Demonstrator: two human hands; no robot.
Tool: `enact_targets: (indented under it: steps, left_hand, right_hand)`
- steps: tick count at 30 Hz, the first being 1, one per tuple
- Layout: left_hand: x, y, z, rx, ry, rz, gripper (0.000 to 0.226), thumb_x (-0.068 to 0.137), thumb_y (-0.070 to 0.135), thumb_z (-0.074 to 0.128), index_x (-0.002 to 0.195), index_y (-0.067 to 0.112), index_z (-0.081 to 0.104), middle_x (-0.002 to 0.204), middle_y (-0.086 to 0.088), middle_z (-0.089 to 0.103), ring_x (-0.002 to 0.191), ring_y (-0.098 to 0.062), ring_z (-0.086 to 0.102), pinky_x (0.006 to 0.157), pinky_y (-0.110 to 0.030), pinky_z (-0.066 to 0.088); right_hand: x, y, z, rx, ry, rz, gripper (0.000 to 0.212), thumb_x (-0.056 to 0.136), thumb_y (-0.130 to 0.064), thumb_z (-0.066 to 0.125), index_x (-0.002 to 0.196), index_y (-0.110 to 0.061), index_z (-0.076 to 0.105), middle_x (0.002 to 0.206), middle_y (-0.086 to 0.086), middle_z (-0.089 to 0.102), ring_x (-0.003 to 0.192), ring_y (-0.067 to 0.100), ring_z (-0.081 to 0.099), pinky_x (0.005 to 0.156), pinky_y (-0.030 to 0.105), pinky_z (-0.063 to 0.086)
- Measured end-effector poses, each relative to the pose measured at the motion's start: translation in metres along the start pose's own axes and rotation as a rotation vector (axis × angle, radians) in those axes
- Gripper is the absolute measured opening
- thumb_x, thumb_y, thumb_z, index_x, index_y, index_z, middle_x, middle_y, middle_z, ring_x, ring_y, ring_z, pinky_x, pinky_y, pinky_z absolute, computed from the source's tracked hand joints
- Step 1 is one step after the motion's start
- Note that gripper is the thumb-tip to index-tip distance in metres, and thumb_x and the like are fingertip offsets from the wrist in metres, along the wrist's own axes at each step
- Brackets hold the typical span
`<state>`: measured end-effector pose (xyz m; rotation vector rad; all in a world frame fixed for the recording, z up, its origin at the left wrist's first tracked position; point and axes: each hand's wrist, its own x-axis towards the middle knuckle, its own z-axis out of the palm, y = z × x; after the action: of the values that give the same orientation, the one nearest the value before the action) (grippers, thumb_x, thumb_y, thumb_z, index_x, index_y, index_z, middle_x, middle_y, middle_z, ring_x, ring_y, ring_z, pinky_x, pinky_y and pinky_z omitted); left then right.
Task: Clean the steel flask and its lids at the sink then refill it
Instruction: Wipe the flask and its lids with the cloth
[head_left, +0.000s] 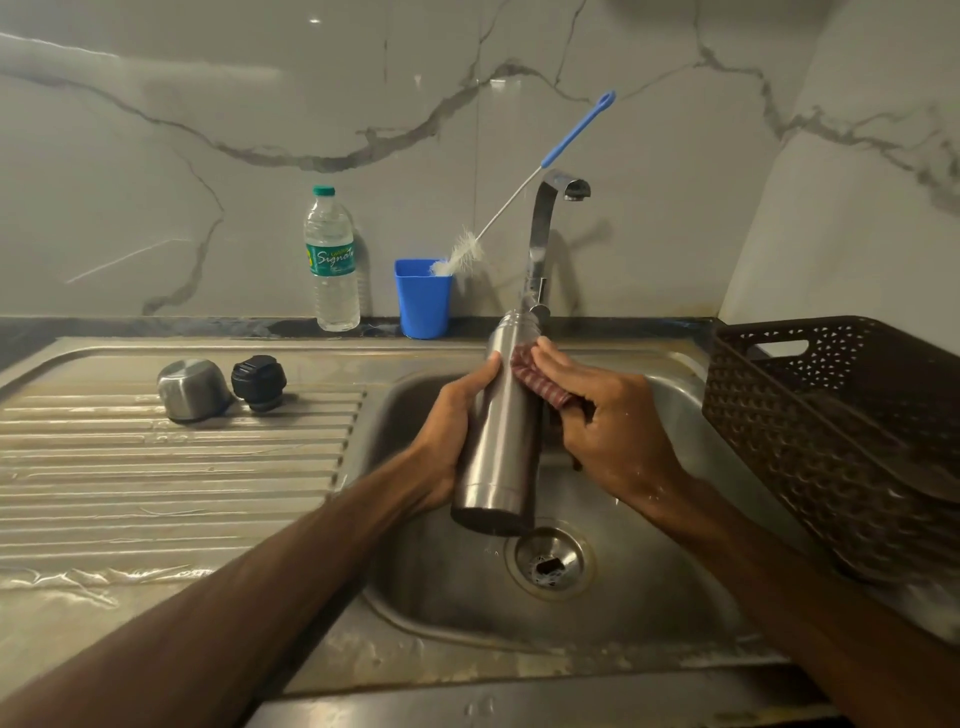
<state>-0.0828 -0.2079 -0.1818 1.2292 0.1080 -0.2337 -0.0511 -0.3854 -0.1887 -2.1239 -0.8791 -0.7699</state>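
While the left hand (456, 418) grips the flask (503, 441), the right hand (610, 413) pinches a cloth (537, 376) against it.

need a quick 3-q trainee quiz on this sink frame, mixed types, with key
1. True or false: the steel cap and black stopper are screwed onto the flask.
2. Which hand holds the striped cloth against the flask? A. left B. right
3. Fill in: the bottle brush stands in the blue ____.
Key: 1. False, both sit on the drainboard. 2. B, the right hand; the left hand grips the flask. 3. cup.
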Motion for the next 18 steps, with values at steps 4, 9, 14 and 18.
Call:
enact_targets:
  steps: [4,9,14,18]
  left_hand:
    - [0.001,0.000,-0.001,0.083,-0.024,0.049,0.057,0.098,0.060,0.055,0.124,0.012,0.069,0.108,-0.023,0.074,0.084,-0.028,0.071,0.078,-0.038,0.060]
    - [0.002,-0.003,0.002,0.210,-0.101,0.029,0.071,0.097,0.067,0.050,0.126,0.004,0.063,0.105,-0.025,0.073,0.084,-0.033,0.069,0.081,-0.042,0.059]
    - [0.000,-0.006,0.004,0.288,-0.164,0.035,0.070,0.093,0.067,0.053,0.125,0.006,0.062,0.098,-0.021,0.073,0.081,-0.032,0.071,0.075,-0.040,0.061]
    - [-0.001,-0.003,0.006,0.327,-0.196,0.067,0.058,0.089,0.055,0.070,0.128,0.013,0.058,0.099,-0.021,0.072,0.082,-0.033,0.071,0.074,-0.042,0.061]
  right_hand:
    - [-0.011,-0.003,-0.004,-0.062,-0.129,-0.170,0.064,0.081,0.008,0.059,0.142,-0.011,0.060,0.148,0.006,0.056,0.140,0.026,0.051,0.118,0.039,0.042]
    - [0.004,0.011,-0.006,-0.125,0.048,0.068,0.060,0.088,0.010,0.062,0.145,-0.009,0.055,0.146,0.007,0.057,0.130,0.024,0.061,0.113,0.023,0.041]
    - [-0.001,0.010,-0.014,-0.168,0.090,-0.026,0.053,0.088,0.007,0.056,0.140,-0.004,0.061,0.143,0.010,0.060,0.133,0.025,0.059,0.114,0.030,0.043]
    - [0.005,0.013,-0.014,-0.147,0.079,-0.026,0.061,0.085,0.015,0.058,0.141,-0.007,0.060,0.146,0.008,0.059,0.136,0.024,0.056,0.116,0.030,0.042]
